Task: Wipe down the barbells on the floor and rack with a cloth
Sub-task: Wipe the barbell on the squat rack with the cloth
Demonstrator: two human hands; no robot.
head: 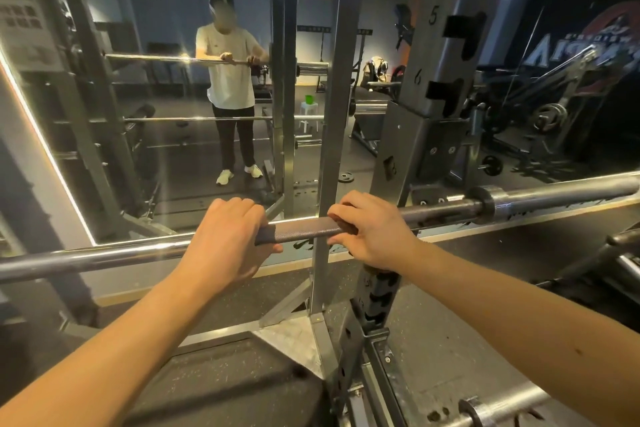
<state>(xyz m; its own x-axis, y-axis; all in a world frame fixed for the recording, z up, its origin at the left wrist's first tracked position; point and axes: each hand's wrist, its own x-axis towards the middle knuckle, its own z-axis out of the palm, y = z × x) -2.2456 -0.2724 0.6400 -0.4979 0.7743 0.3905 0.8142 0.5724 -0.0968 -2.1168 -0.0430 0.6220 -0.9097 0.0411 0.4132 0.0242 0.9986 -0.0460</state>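
A steel barbell lies across the rack at waist height, running from the left edge up to its collar and sleeve on the right. My left hand grips the knurled shaft, fingers over the top and thumb underneath. Just to the right, my right hand curls round the shaft too. A small dark reddish cloth peeks out under its fingers, mostly hidden by the hand. A second barbell lies low at the bottom right.
A grey rack upright stands just behind the bar, with a numbered, slotted post to its right. A wall mirror behind reflects a person at the bar. Rack base beams cross the rubber floor below.
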